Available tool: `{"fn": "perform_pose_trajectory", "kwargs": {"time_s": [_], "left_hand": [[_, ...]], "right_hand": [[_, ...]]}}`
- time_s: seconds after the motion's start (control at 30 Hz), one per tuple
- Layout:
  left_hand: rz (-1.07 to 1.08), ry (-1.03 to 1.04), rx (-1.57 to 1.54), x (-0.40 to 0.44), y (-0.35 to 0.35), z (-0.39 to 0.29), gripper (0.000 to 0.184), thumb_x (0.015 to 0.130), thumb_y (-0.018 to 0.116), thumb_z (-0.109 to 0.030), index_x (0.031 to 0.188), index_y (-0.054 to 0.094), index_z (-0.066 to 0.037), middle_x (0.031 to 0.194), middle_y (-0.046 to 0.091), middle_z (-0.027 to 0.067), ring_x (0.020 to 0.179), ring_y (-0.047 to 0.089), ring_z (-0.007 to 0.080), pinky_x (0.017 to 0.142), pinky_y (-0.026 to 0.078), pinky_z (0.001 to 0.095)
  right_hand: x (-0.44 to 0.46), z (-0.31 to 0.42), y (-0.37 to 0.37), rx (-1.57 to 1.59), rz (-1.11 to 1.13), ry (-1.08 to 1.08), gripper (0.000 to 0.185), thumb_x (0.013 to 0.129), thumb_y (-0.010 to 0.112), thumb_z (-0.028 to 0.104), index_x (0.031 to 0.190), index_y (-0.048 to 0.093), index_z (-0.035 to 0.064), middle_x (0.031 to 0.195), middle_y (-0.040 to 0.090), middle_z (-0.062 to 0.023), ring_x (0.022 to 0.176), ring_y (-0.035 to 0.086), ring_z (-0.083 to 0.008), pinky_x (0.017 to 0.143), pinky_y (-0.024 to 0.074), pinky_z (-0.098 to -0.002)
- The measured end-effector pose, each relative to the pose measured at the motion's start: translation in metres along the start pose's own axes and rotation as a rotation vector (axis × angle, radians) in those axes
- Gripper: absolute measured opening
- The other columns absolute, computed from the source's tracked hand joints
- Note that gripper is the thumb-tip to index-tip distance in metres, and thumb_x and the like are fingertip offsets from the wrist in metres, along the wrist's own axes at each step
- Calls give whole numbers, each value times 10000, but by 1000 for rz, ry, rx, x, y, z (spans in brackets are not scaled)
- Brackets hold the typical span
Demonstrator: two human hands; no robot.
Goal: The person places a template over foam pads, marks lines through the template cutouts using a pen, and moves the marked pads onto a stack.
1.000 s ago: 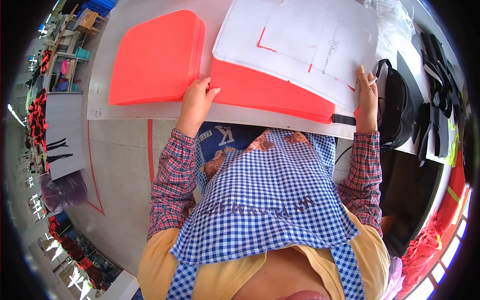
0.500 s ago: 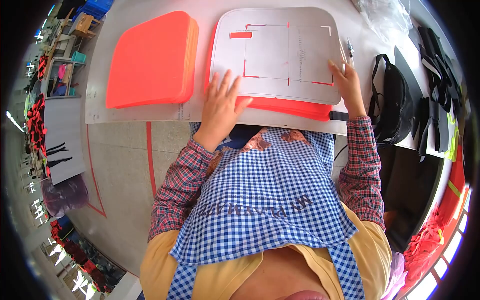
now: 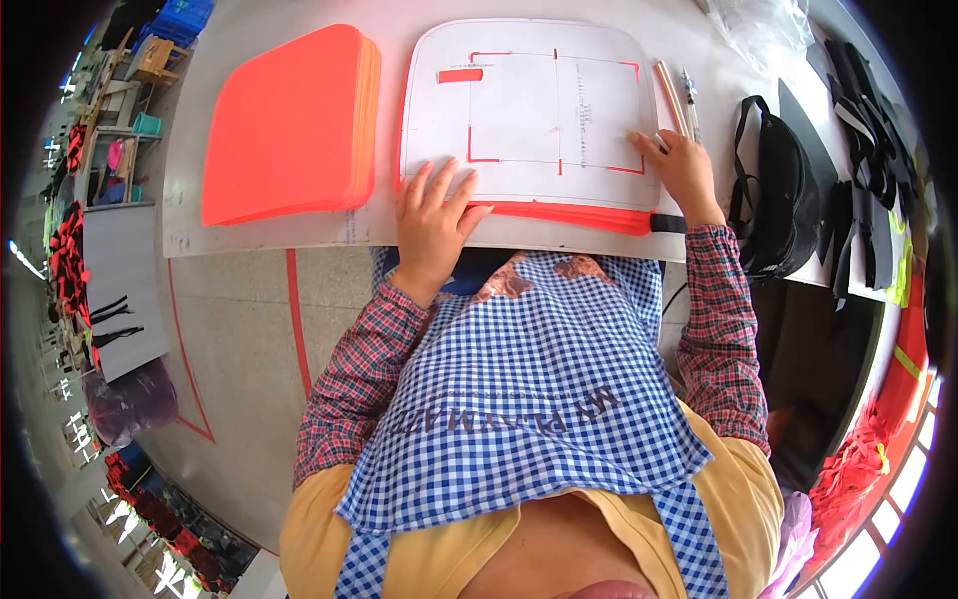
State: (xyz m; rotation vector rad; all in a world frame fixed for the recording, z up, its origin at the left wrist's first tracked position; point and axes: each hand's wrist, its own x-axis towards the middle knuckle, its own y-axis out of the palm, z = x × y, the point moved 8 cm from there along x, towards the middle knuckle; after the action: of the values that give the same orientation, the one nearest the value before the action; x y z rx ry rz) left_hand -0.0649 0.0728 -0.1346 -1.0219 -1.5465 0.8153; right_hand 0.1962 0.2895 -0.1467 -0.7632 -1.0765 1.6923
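A white paper template (image 3: 519, 120) with printed lines and cut-out slots lies on a stack of bright orange-red sheets (image 3: 569, 215) with rounded corners. My left hand (image 3: 431, 220) rests on the template's lower left corner, fingers spread and the thumb at the stack's near edge. At the template's right edge, my right hand (image 3: 685, 172) has curled fingers, the index reaching over the paper. A small pale bit shows between those fingers, too small to name. Just beyond them lie a thin stick (image 3: 671, 95) and a pen (image 3: 691, 100).
A second orange-red stack (image 3: 284, 130) lies to the left on the white table (image 3: 389, 232). At the right are a black pouch with a strap (image 3: 778, 195), black strips (image 3: 866, 120) and clear plastic film (image 3: 763, 35). A short black tab (image 3: 668, 223) sits by the stack's near right corner.
The template and both stacks appear slightly further left in view. My left hand has settled lower on the corner. The stick and pen beyond my right hand show more clearly now.
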Motion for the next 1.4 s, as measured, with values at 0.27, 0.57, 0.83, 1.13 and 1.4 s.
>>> {"fn": "perform_pose_trajectory", "kwargs": {"time_s": [0.27,0.57,0.83,1.13,1.4], "left_hand": [[-16,-17,21,-1,-3,2,410,832,725,-376,1166,702,-139,1304,593,78,1239,487,321,1070,345,480],[-62,-9,-31,3,-10,0,392,815,754,-334,1124,693,-101,1228,601,96,1186,508,313,1042,364,476],[213,490,-612,-10,19,-104,309,773,630,-98,1075,676,-61,1062,675,89,940,658,247,801,555,348],[434,510,-463,-25,102,-174,239,914,521,-141,1074,626,2,1073,664,147,948,671,284,805,567,358],[770,416,-361,-36,140,-169,274,947,462,-145,1053,613,58,981,678,223,901,674,383,790,557,462]], "right_hand": [[-2,5,0,-80,4,-42,619,877,591,619,768,670,15,644,640,-162,622,649,-321,645,509,-425],[-5,7,-1,-107,89,14,625,857,583,654,832,712,43,702,684,-157,693,689,-330,692,541,-429],[-5,7,-2,-121,38,10,631,849,580,668,816,707,50,689,679,-154,686,687,-328,681,538,-431],[-4,9,-2,-149,37,-11,642,841,584,667,751,676,39,669,662,-171,684,669,-360,675,526,-449],[-5,10,-4,-139,34,-5,640,844,583,663,729,668,40,619,642,-147,654,663,-342,652,519,-438]]}}
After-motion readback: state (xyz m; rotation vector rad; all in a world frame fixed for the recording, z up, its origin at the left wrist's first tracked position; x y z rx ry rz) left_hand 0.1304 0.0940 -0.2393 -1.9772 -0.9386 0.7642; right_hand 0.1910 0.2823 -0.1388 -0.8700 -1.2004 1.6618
